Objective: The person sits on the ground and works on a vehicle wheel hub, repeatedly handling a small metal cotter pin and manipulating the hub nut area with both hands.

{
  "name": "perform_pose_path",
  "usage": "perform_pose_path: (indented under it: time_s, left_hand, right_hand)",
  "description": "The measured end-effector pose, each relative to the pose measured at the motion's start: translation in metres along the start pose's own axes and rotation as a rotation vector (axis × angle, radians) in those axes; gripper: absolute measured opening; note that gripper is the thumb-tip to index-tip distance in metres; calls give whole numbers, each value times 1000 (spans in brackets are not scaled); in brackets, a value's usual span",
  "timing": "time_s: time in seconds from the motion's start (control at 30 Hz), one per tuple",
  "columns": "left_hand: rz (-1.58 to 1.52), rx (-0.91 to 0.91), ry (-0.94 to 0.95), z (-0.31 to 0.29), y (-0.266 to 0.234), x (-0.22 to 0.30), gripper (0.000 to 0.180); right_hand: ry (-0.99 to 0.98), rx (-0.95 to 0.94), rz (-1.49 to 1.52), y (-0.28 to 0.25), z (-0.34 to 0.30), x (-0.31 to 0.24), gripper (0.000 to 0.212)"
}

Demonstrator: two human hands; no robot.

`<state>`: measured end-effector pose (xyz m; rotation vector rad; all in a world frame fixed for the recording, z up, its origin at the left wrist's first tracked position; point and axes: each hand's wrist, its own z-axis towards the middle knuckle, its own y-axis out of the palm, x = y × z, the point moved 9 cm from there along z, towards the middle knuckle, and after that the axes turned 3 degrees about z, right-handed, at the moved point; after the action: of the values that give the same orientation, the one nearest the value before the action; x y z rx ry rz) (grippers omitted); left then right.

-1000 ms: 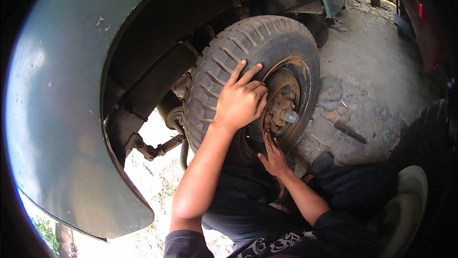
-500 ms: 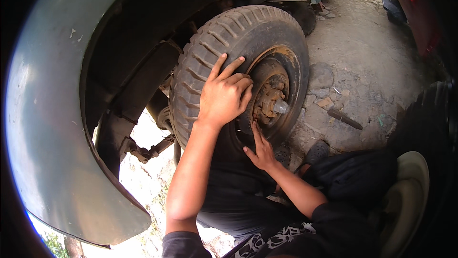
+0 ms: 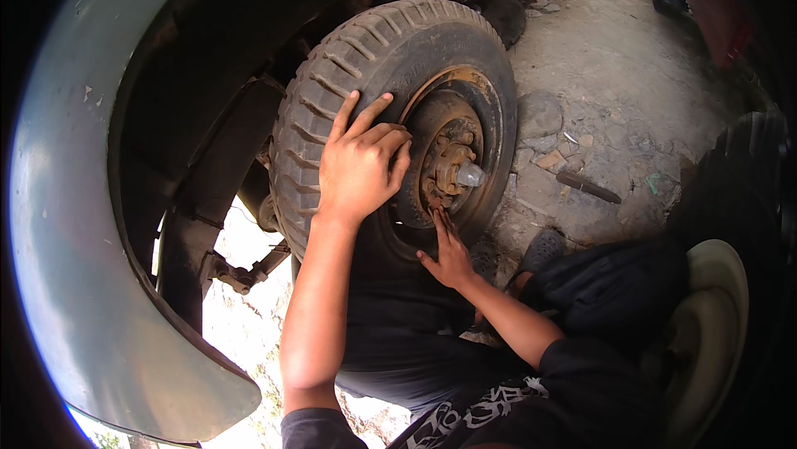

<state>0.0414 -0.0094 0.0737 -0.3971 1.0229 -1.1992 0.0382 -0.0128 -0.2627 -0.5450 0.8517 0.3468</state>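
the ground was grey and dusty, rough with stones. on it lay a dark bar, a tan chunk, a shiny sliver and a green scrap; a shoe stood there too.

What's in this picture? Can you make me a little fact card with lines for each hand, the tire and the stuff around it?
Left hand: two fingers stretched out against the tire, the others curled; holds nothing that shows
Right hand: fingers straight, tips by the lower part of the rusty hub; cannot tell if they touch
Tire: black, dusty, chunky grooves
Fender: greenish gray, chipped, curving along the left
Ground: dusty, rough, with a dark flat strip lying on it
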Motion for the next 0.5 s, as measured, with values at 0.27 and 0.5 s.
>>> perform_pose_path:
  time_s: [0.27,0.5]
  left_hand:
    - [-1,0,4,1,0,0,11]
    - [1,-9,1,-2,1,-1,11]
  right_hand:
    - [47,50,237,4,17,-28,100]
    - [161,-32,154,12,10,-8,103]
